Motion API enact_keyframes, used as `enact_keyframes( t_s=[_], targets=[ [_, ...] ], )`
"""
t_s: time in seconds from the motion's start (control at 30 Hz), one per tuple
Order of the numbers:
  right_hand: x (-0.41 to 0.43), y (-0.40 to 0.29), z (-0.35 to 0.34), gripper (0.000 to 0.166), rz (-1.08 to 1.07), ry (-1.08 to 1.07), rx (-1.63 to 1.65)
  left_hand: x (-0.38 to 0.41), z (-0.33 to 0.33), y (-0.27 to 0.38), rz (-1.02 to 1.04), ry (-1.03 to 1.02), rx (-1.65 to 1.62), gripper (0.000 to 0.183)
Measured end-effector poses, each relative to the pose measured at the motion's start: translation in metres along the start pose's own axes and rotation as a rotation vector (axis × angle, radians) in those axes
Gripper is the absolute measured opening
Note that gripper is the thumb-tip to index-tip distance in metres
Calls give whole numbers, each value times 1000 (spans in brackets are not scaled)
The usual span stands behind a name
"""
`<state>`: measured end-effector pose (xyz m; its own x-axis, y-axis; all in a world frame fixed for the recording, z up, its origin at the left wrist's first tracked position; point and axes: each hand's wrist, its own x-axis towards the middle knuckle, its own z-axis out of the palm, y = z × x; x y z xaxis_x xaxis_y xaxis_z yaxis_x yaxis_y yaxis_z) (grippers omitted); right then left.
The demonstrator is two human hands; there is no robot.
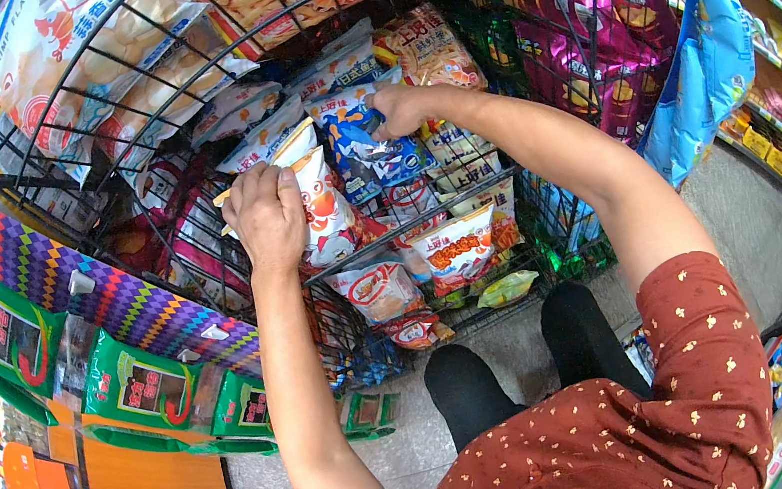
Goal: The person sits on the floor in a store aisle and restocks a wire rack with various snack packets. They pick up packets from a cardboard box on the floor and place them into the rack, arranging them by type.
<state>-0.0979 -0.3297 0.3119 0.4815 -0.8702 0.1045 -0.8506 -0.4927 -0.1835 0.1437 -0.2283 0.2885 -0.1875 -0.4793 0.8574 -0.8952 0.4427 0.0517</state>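
Note:
My left hand (pixel 265 214) is curled over the edge of a white-and-orange snack bag (pixel 317 198) standing in a black wire basket (pixel 400 226). Another white bag's yellow-edged top shows just behind it. My right hand (pixel 403 110) reaches in from the right and touches the upper right of a blue snack bag (pixel 357 145). Its thumb and fingers lie apart on the bag's face, and I cannot tell whether they pinch it. Behind the blue bag are pale blue-and-white bags (pixel 342 66) and an orange prawn snack bag (pixel 426 49).
Large shrimp snack bags (pixel 101 83) stand at the upper left, shiny purple bags (pixel 605 53) at the right. Smaller bags (pixel 456 250) fill the wire front near my knees. Green packets (pixel 142 380) hang along a patterned strip (pixel 91 266) on the left. Blue packaging (pixel 695 70) borders the right side.

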Motion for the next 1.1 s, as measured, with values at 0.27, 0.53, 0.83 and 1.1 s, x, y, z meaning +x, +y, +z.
enact_keyframes(
  t_s=[0.27,0.53,0.83,1.1],
  targets=[
    [-104,-21,-40,40,-291,499,-28,4,-1,6,16,0,-17,29],
    [-357,15,60,29,-178,-144,582,10,-1,7,143,39,115,34],
    [-625,118,228,37,1086,-357,163,-12,-35,67,374,372,64,32],
    [-654,91,363,98,1238,3,183,-146,6,236,285,-71,-766,36]
  ],
)
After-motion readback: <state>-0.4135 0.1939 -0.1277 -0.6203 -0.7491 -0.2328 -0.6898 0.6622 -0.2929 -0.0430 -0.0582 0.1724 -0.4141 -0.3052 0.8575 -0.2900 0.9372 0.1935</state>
